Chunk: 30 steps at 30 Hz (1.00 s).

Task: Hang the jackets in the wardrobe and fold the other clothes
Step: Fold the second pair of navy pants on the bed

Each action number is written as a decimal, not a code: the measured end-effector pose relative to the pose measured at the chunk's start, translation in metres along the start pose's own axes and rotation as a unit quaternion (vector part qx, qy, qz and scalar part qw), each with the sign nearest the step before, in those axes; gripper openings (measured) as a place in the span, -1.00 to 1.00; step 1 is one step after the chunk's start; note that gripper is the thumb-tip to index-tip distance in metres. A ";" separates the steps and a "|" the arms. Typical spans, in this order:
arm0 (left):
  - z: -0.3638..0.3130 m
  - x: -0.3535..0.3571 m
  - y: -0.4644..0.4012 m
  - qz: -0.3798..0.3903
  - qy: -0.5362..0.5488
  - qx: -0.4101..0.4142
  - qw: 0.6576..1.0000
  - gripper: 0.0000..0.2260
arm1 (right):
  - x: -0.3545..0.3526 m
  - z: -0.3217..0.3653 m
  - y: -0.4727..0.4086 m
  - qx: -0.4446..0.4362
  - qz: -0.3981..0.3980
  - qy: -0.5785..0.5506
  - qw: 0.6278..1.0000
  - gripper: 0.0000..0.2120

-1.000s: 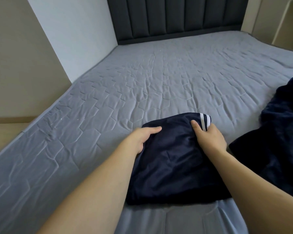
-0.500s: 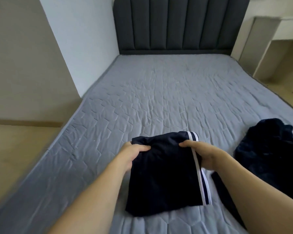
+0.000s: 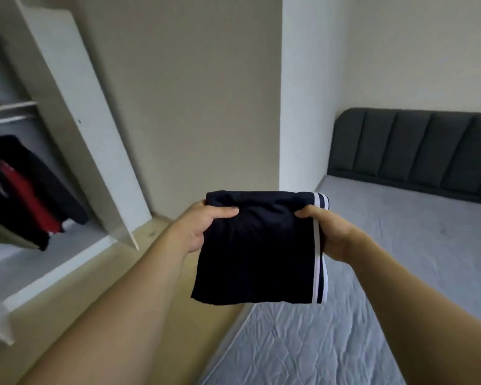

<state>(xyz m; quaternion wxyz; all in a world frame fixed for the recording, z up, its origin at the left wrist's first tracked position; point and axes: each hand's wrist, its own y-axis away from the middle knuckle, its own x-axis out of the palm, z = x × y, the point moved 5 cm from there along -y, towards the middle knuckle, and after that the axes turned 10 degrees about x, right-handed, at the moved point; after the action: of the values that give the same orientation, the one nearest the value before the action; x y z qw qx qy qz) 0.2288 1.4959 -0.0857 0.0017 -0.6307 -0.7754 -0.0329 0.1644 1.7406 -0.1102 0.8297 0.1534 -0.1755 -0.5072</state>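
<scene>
Currently the left hand [image 3: 199, 229] and right hand [image 3: 326, 234] each pinch the top edge of a folded navy garment [image 3: 257, 251], held in mid-air at center, with the open wardrobe [image 3: 75, 129] at 9 o'clock. Gripped only there, its hanging folds could slip loose.

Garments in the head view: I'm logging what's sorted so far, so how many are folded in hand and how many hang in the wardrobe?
Folded navy garment with white stripes, held by left hand and right hand: 1
Dark garments hanging in the wardrobe, blurred: at least 2
Total: at least 3
</scene>
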 end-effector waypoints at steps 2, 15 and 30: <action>-0.055 -0.058 0.014 -0.041 -0.004 0.014 0.999 -0.65 | 0.066 0.045 -0.003 -0.020 0.023 -0.005 1.000 -0.70; -0.168 -0.405 0.029 -0.255 0.017 0.073 0.964 -0.74 | 0.431 0.174 -0.120 -0.082 0.224 0.024 0.971 -0.59; -0.232 -0.795 -0.089 -0.451 -0.013 0.118 0.884 -0.69 | 0.826 0.291 -0.372 -0.102 0.315 0.034 0.943 -0.66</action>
<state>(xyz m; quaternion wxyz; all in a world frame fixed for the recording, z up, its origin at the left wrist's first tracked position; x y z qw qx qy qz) 0.2958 0.6881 0.1061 0.0512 -0.2083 -0.9742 0.0701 0.0910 0.8157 0.0999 0.9637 0.0215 -0.1339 -0.2300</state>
